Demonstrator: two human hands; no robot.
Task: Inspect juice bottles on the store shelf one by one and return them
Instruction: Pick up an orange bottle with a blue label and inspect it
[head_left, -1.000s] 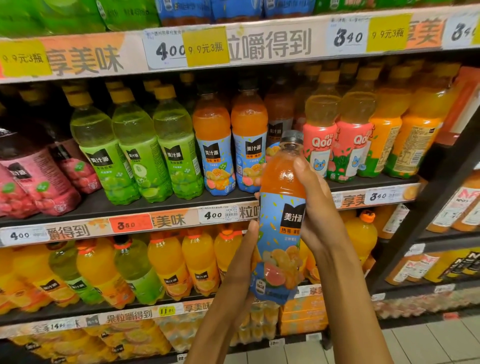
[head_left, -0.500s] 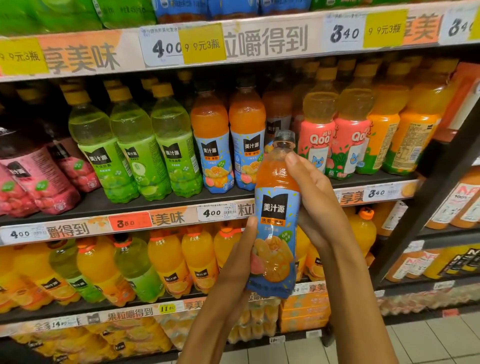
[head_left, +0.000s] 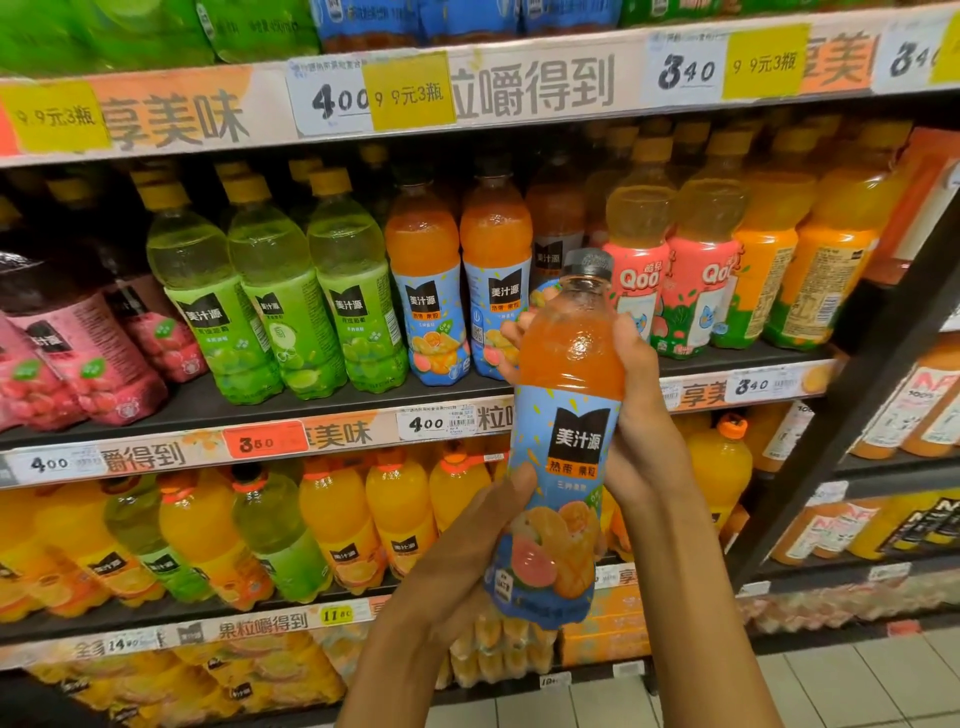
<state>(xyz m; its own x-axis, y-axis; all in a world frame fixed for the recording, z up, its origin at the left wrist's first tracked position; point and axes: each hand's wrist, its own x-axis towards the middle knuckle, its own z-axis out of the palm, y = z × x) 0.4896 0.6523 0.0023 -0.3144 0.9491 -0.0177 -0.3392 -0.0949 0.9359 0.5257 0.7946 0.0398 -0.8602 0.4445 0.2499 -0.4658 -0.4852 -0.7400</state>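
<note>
shelf edge (head_left: 311, 431) behind; both hands (head_left: 457, 561) grip orange bottle (head_left: 566, 415).

Held bottle (head_left: 569, 415): orange juice, blue label, black logo, grey cap. Shelf bottles at nine o'clock (head_left: 275, 306): green.

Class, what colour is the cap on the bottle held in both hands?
Grey, on the held bottle; its cap shows best in the head view.

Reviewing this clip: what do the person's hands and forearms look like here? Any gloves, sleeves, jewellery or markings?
Both are bare. The left hand and right hand wear no gloves, and no rings show on the visible fingers. Both forearms are uncovered to the frame's bottom edge: no sleeves, watch, bracelet or markings visible.
</note>
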